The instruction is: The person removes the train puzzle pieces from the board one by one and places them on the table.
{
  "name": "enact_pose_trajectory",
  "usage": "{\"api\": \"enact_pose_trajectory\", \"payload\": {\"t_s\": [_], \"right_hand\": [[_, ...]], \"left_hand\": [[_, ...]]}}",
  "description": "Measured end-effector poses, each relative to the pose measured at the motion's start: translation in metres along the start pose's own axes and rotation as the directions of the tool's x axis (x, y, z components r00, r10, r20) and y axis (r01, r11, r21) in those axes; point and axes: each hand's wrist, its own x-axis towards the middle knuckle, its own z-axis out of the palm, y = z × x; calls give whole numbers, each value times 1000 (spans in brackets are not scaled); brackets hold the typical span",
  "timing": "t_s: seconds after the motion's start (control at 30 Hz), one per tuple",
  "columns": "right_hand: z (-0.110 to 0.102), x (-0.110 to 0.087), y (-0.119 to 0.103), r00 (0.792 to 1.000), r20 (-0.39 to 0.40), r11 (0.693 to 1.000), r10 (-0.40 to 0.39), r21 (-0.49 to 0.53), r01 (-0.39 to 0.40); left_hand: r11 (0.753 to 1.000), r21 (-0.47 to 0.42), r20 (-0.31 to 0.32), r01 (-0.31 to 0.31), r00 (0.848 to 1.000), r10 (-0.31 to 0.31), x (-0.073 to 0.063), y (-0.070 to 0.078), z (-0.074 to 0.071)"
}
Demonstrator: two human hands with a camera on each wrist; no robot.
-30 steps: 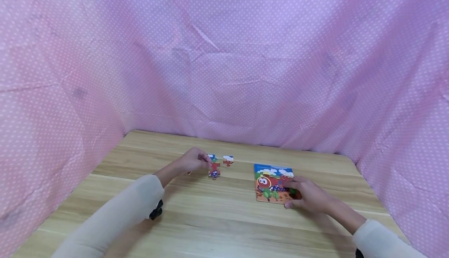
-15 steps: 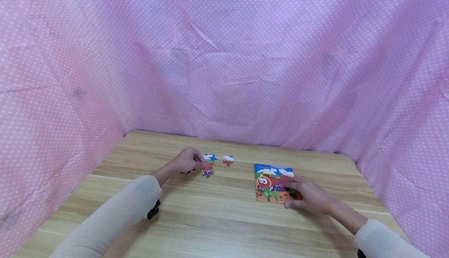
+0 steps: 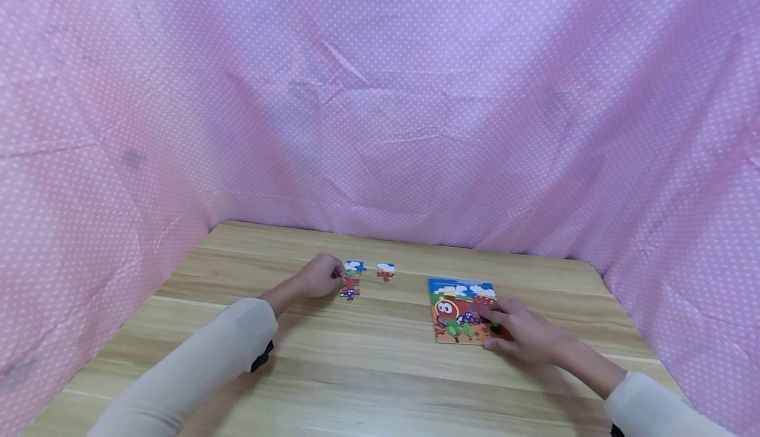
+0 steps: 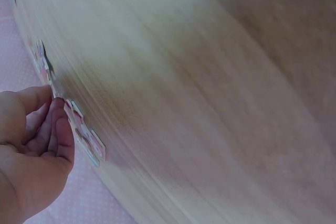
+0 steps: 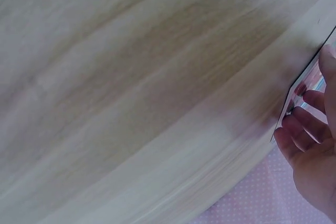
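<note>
My left hand [image 3: 323, 275] pinches between thumb and fingers at the edge of a short column of jigsaw pieces [image 3: 351, 283], printed with clouds, red and purple. In the left wrist view the thumb and index finger of the left hand [image 4: 39, 129] meet between pieces lying flat on either side, one being a jigsaw piece [image 4: 92, 140]. The part inside the pinch is hidden. My right hand [image 3: 525, 331] holds the jigsaw puzzle board [image 3: 454, 315] at its right side, thumb by the near edge and index finger over the cartoon picture. From the right wrist, the hand [image 5: 310, 135] shows curved fingers along the board's edge.
A single cloud-and-red jigsaw piece [image 3: 386, 272] lies apart, between the column and the board. All rest on a wooden table [image 3: 356, 371]. A pink dotted cloth [image 3: 380, 146] hangs around the table's back and sides.
The column of pieces has slid a little to the left with my left hand. A reddish piece seen beneath that hand earlier is now hidden. The board has shifted slightly; my right hand stays on it.
</note>
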Motion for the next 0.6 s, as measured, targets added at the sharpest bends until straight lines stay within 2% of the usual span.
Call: {"api": "enact_pose_trajectory", "payload": {"t_s": [0.13, 0.3, 0.6], "right_hand": [[-1, -2, 0, 999, -23, 999, -36, 12, 36], [-2, -7, 4, 997, -53, 998, -60, 11, 61], [0, -17, 12, 989, -99, 994, -107, 9, 108]], "left_hand": [[998, 52, 2, -23, 1000, 23, 0, 0, 1], [996, 87, 3, -7, 1000, 7, -1, 0, 3], [989, 140, 9, -56, 998, 56, -4, -2, 4]]}}
